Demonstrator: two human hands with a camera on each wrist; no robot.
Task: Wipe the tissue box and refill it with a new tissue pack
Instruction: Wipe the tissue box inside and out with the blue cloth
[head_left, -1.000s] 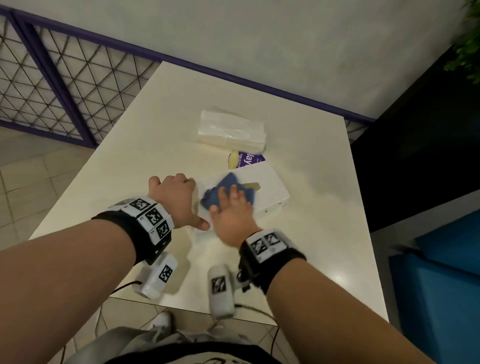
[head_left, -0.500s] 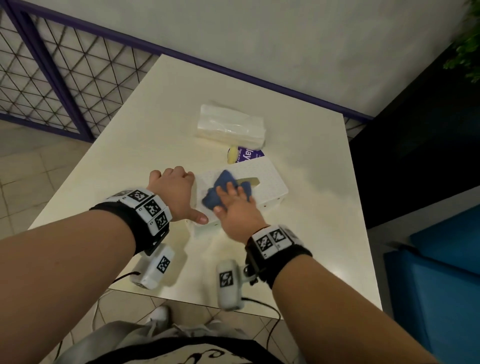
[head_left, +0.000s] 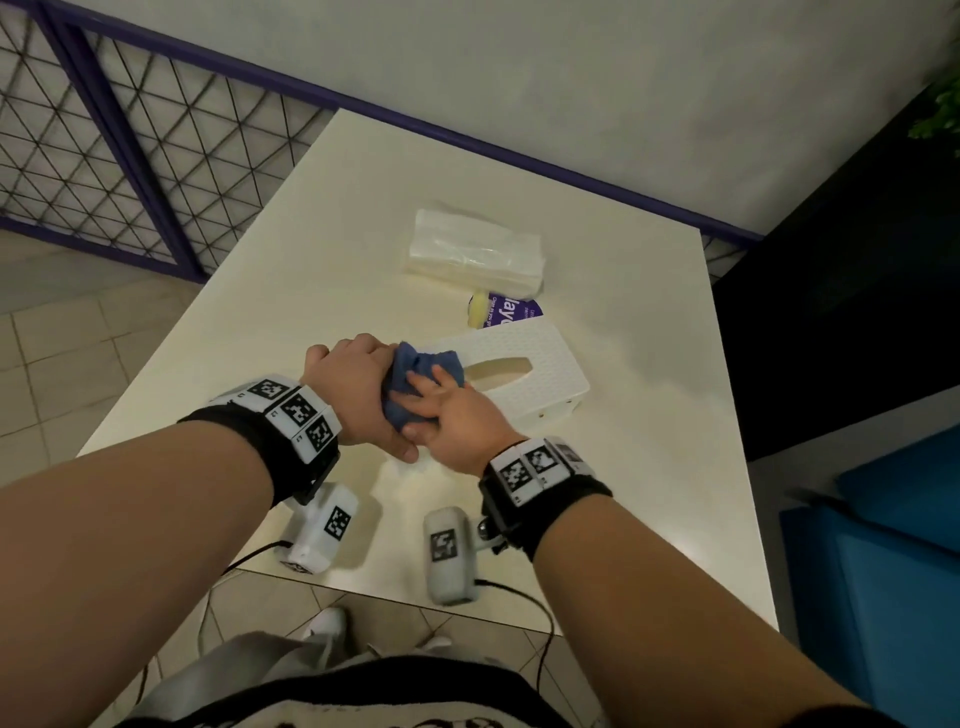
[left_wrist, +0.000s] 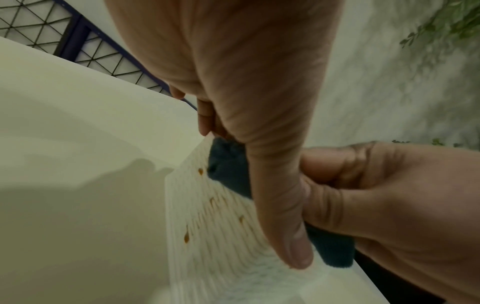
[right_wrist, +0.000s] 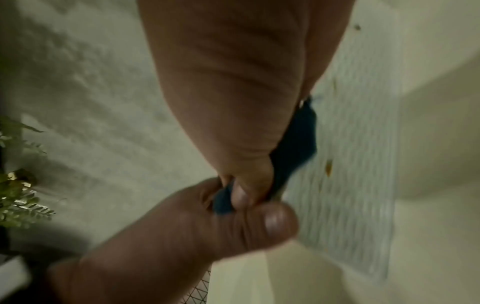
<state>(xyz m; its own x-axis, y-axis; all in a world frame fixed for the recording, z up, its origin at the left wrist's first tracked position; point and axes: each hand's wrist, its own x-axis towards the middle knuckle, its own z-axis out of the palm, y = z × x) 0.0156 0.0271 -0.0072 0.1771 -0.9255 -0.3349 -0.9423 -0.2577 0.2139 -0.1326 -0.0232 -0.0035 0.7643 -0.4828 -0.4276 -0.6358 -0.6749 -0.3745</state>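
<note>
Cloth (head_left: 415, 384) slid to box (head_left: 524, 379) left end; purple label (head_left: 511, 310) "lay".

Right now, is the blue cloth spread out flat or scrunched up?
Scrunched up: the blue cloth is bunched into folds under the right hand on the white textured tissue box.

Cream table (head_left: 311, 270), tiled floor (head_left: 62, 332)

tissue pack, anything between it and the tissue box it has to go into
On the table, only the purple-labelled packet lies between the tissue pack and the tissue box. The box's top slot is uncovered, but the right hand presses the blue cloth on its near end.
</note>
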